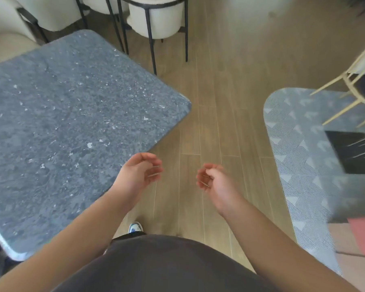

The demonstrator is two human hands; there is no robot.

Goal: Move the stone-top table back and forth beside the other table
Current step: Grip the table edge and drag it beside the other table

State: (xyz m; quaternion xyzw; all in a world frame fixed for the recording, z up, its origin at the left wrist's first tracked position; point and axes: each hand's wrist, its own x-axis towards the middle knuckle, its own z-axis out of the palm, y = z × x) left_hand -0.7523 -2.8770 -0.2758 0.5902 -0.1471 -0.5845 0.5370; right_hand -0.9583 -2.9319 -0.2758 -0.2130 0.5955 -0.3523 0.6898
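The stone-top table (67, 123) fills the left of the view, a grey speckled slab with rounded corners and a pale edge at the lower left. My left hand (138, 174) hangs in the air just off the table's near right edge, fingers loosely curled, holding nothing. My right hand (216, 180) hovers over the wooden floor about a hand's width to the right, also loosely curled and holding nothing. Neither hand touches the table. No second table is plainly in view.
Cream upholstered chairs with thin black legs (156, 20) stand behind the table. A grey patterned rug (299, 157) lies on the right, with a gold-legged chair (358, 89) and a dark object (352, 152) on it. Wooden floor (219, 91) runs between. My shoe (136, 226) shows below.
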